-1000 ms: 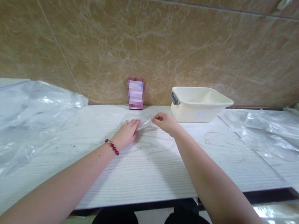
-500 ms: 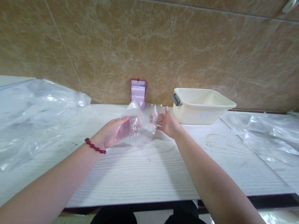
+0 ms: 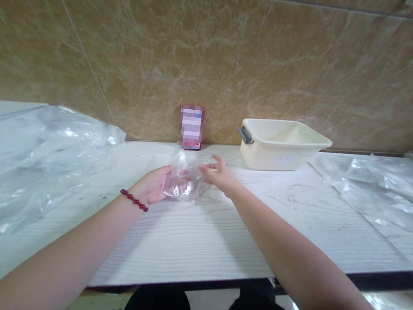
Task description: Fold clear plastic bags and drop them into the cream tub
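Note:
A crumpled clear plastic bag (image 3: 182,184) is held just above the white wood-grain table (image 3: 189,242). My left hand (image 3: 156,181), with a red bead bracelet (image 3: 134,200) at the wrist, grips the bag's left side; some of its fingers show through the film. My right hand (image 3: 221,176) has its fingertips on the bag's right edge, with one digit raised away from the rest. The film's glare blurs where the fingers end. Just behind the bag, a phone (image 3: 191,127) with a pixelated screen leans against the wall.
A cream plastic tub (image 3: 277,155) with a grey handle stands right of my hands, against the brown marbled wall (image 3: 157,60). Large clear plastic sheets (image 3: 52,167) cover the table's left, and more clear plastic (image 3: 385,188) lies at the right. The table's dark front edge (image 3: 214,286) runs above my knees.
My right hand has moved left, and the bag's right part has folded in toward my left hand. The bag now sits lower, showing more of the phone. The view has tilted slightly down.

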A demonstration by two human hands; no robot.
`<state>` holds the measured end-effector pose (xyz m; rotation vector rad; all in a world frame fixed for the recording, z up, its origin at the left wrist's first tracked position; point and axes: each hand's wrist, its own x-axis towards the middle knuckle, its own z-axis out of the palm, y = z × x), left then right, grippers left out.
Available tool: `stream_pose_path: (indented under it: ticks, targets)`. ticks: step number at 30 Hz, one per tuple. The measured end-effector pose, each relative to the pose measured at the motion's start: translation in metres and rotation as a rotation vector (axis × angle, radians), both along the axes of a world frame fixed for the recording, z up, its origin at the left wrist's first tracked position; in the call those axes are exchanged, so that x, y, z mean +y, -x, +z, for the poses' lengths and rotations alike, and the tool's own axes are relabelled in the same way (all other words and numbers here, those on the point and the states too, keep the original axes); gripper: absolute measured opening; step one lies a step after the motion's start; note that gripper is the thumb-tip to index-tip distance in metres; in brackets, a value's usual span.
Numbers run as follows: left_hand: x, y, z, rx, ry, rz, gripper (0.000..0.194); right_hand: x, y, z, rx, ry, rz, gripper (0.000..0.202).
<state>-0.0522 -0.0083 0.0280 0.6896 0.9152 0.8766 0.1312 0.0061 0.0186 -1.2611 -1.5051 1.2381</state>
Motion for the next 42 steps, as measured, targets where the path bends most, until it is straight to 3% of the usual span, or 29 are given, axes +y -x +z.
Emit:
stream_pose_path:
  ticks: [3, 7, 9, 14, 18, 24, 28, 31, 35, 38, 42]
  targets:
    - [-0.003, -0.003, 0.002, 0.021, -0.006, -0.030, 0.024, -0.006, 0.005, 0.001, -0.302, -0.287, -0.147, 0.073]
    - [-0.009, -0.013, 0.005, 0.030, -0.075, 0.004, 0.019, -0.028, 0.016, 0.011, -0.622, -0.674, -0.150, 0.073]
    - [-0.013, -0.017, 0.005, 0.030, -0.124, 0.022, 0.018, -0.038, 0.024, 0.016, -0.708, -0.795, -0.124, 0.063]
    - [-0.018, -0.021, 0.001, 0.092, -0.235, 0.081, 0.018, -0.043, 0.029, 0.022, -0.777, -0.897, -0.078, 0.032]
    - [-0.021, -0.022, 0.009, 0.073, -0.157, 0.052, 0.024, -0.033, 0.014, 0.023, -0.811, -0.884, -0.154, 0.019]
    - [-0.021, -0.015, 0.019, 0.031, -0.042, 0.005, 0.024, -0.006, -0.014, 0.021, -0.746, -0.679, -0.314, 0.017]
    - [-0.018, -0.008, 0.020, -0.095, -0.062, -0.004, 0.027, 0.008, -0.015, 0.015, -0.419, -0.344, -0.271, 0.032]
    - [-0.019, -0.007, 0.023, -0.176, -0.085, 0.003, 0.029, 0.006, -0.008, 0.013, 0.012, 0.054, -0.121, 0.052]
    - [-0.018, -0.006, 0.025, -0.191, -0.086, 0.042, 0.028, -0.004, -0.003, 0.017, 0.401, 0.358, 0.295, 0.062]
    - [-0.016, -0.005, 0.022, -0.157, -0.056, 0.050, 0.026, -0.005, -0.002, 0.016, 0.505, 0.481, 0.379, 0.051]
    - [-0.013, -0.005, 0.019, -0.116, -0.031, 0.061, 0.025, -0.002, -0.001, 0.009, 0.492, 0.529, 0.263, 0.017]
